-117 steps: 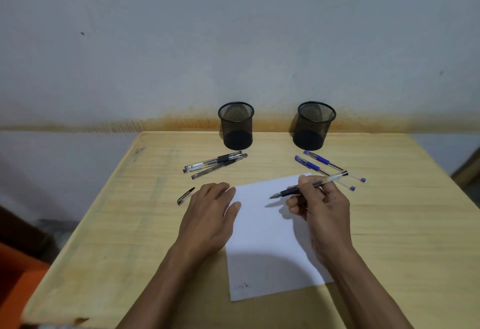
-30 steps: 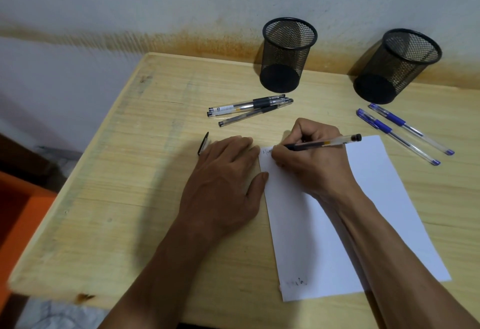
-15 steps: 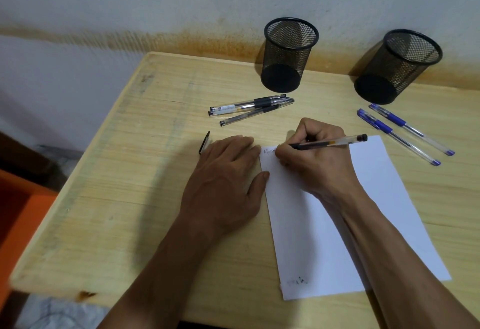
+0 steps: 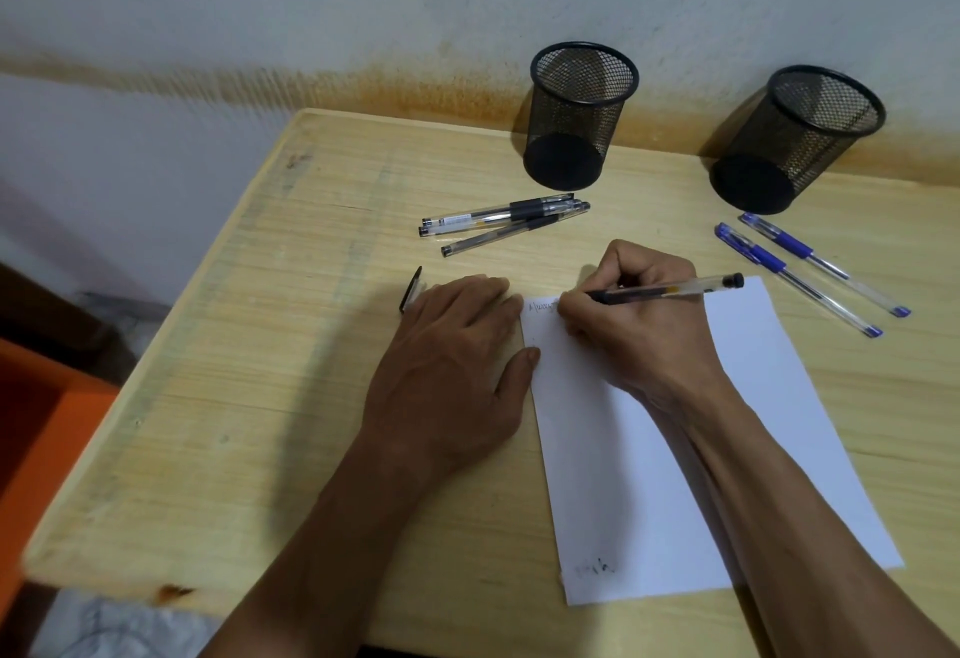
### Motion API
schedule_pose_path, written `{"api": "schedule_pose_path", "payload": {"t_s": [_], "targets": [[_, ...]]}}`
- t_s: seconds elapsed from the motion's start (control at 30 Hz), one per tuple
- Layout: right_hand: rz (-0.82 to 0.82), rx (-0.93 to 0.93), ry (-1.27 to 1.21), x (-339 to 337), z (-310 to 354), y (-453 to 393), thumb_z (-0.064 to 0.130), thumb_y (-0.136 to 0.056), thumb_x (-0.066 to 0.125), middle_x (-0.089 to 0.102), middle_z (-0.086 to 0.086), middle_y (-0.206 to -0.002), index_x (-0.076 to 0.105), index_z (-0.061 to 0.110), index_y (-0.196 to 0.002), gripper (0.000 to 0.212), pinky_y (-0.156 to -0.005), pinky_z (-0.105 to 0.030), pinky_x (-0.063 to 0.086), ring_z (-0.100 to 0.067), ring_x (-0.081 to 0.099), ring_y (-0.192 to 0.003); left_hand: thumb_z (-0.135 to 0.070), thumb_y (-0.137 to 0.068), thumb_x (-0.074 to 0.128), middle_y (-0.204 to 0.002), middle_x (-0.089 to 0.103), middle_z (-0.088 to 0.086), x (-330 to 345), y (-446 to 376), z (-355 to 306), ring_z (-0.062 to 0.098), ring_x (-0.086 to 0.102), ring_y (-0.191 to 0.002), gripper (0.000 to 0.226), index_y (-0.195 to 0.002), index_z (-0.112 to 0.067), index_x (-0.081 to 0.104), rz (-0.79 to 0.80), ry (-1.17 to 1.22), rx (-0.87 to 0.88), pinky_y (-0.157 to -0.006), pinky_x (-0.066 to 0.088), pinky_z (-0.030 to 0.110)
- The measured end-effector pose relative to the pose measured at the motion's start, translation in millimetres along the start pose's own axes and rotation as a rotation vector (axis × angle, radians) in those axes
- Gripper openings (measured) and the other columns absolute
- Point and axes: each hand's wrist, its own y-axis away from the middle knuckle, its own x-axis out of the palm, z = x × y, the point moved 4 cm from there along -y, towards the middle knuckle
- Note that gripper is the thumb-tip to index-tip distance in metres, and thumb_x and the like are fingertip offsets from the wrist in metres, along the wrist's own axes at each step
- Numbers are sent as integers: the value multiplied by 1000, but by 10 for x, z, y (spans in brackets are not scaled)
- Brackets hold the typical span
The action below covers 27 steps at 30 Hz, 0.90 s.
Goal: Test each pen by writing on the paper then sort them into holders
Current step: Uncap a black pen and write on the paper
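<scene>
"What's the right hand (image 4: 639,324) doing?"

"Its fingers (image 4: 631,270) pinch a black pen (image 4: 667,289) and write at the top of the paper (image 4: 675,449). The left hand (image 4: 457,361) lies flat, fingers straight, beside the paper's edge."

"What could go wrong?"

"I think the paper might slide. The left hand barely touches it. The loose cap (image 4: 410,288) could roll off the tabletop (image 4: 234,371) too."

"Can you read the writing?"

"No, too small. The pen tip hides behind the hand. I can't see inside the two holders (image 4: 576,116) either."
</scene>
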Motion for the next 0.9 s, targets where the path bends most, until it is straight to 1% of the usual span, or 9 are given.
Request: {"api": "schedule_pose_path", "payload": {"t_s": [0.1, 0.23, 0.43, 0.57, 0.67, 0.73, 0.8, 0.83, 0.9], "targets": [[-6, 3, 22, 14, 8, 3, -2, -75, 75, 65, -19, -67, 61, -3, -67, 16, -56, -50, 54, -39, 63, -66, -44, -90, 51, -139, 56, 4, -3, -1, -3, 21, 48, -132, 53, -131, -12, 60, -8, -4, 6, -109, 39, 47], [9, 12, 24, 20, 19, 10, -2, -75, 76, 65, -19, -66, 61, -2, -66, 17, -53, -36, 50, -19, 58, -58, -43, -90, 53, -139, 57, 4, 8, 0, 1, 22, 48, -131, 52, -131, -12, 60, -20, -8, 7, -108, 40, 47], [-16, 20, -12, -11, -2, 9, -2, -74, 74, 66, -19, -65, 62, -1, -67, 13, -55, -42, 54, -31, 63, -61, -45, -90, 49, -139, 56, 5, 12, 8, 2, 21, 48, -131, 54, -131, -13, 59, -23, -31, 10, -110, 39, 45], [-65, 78, -244, -68, 84, 35, -14, -84, 65, 64, -24, -64, 58, -15, -80, 9, -53, -31, 56, -21, 63, -50, -43, -88, 53, -136, 58, 5, 10, 10, -3, 22, 50, -128, 51, -129, -12, 61, -32, -36, 10, -110, 40, 43], [-116, 169, -478, -137, 149, 46, -16, -88, 62, 60, -18, -63, 61, -10, -87, 6, -50, -22, 53, -14, 57, -47, -39, -86, 59, -126, 64, 7, -36, 14, -8, 25, 57, -118, 45, -121, -11, 65, -141, -7, 7, -103, 44, 42], [-146, 177, -502, -229, 194, 54, -11, -89, 66, 65, -15, -68, 62, -3, -89, 9, -53, -22, 55, -14, 61, -51, -37, -87, 59, -119, 67, 5, -132, 9, 10, 27, 59, -111, 38, -115, -12, 68, -278, -39, -61, -97, 45, 41], [-146, 135, -464, -331, 247, 73, -7, -87, 71, 73, -8, -73, 64, 6, -83, 15, -59, -23, 57, -15, 68, -63, -35, -87, 61, -116, 66, 2, -291, -1, 67, 27, 56, -109, 33, -112, -15, 68, -409, -83, -242, -91, 40, 39], [-145, 111, -440, -378, 276, 98, -6, -86, 72, 75, -5, -77, 65, 10, -82, 18, -62, -23, 58, -15, 71, -70, -36, -87, 62, -118, 65, 2, -359, -2, 109, 26, 53, -111, 33, -113, -17, 66, -427, -89, -355, -92, 38, 40], [-164, 84, -373, -468, 308, 169, -4, -85, 76, 76, -1, -81, 68, 14, -82, 20, -64, -21, 59, -11, 73, -75, -41, -88, 61, -120, 61, 2, -411, -5, 205, 26, 47, -116, 31, -110, -19, 66, -371, -96, -535, -96, 34, 41]]}}
